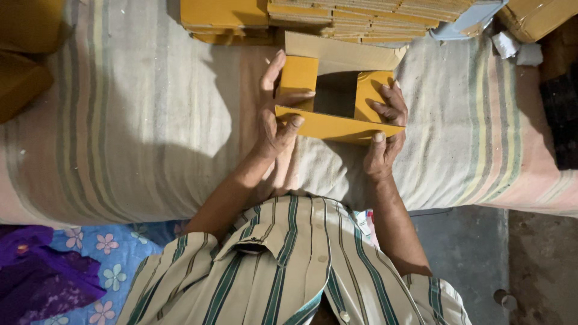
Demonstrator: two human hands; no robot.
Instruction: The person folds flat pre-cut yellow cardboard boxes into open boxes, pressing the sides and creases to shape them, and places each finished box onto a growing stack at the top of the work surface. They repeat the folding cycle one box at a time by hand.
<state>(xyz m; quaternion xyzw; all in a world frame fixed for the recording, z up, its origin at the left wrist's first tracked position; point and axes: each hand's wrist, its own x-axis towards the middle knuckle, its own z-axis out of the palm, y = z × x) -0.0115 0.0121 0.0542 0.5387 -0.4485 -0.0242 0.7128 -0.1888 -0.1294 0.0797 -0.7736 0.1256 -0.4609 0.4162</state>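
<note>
Holding a half-folded yellow cardboard box (337, 111) over the striped bed (150, 120), 12 o'clock of the chest. Left hand (278, 114) and right hand (385, 129) pinch its flaps. Probably light, creasable; grip edges.

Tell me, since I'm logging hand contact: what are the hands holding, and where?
Both hold one yellow cardboard box, open at the top. The left hand grips its left flap and front edge; the right hand grips its right front corner.

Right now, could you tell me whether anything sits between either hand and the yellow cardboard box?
Nothing visible does. The left hand and right hand both already grip the yellow cardboard box directly, fingers on its flaps, above the striped cloth.
</note>
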